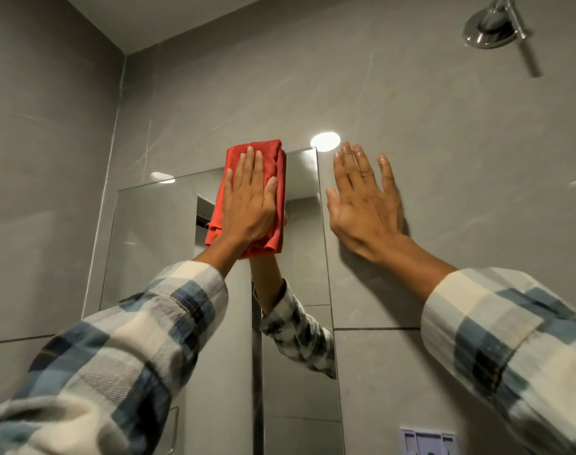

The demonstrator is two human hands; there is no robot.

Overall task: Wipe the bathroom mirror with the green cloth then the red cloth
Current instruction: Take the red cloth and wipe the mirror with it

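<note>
A folded red cloth (pixel 276 169) lies flat against the top edge of the frameless wall mirror (pixel 155 244), near its upper right corner. My left hand (pixel 249 201) presses on the cloth with fingers straight and pointing up. My right hand (pixel 365 205) rests flat on the grey tile just right of the mirror's edge, fingers spread, holding nothing. The mirror reflects my left forearm and plaid sleeve below the cloth. No green cloth is in view.
Grey tiled walls (pixel 444 142) surround the mirror, with a corner at the left. A chrome shower fitting (pixel 497 26) sticks out at the upper right. A pale blue wall fixture (pixel 428 441) sits at the bottom right.
</note>
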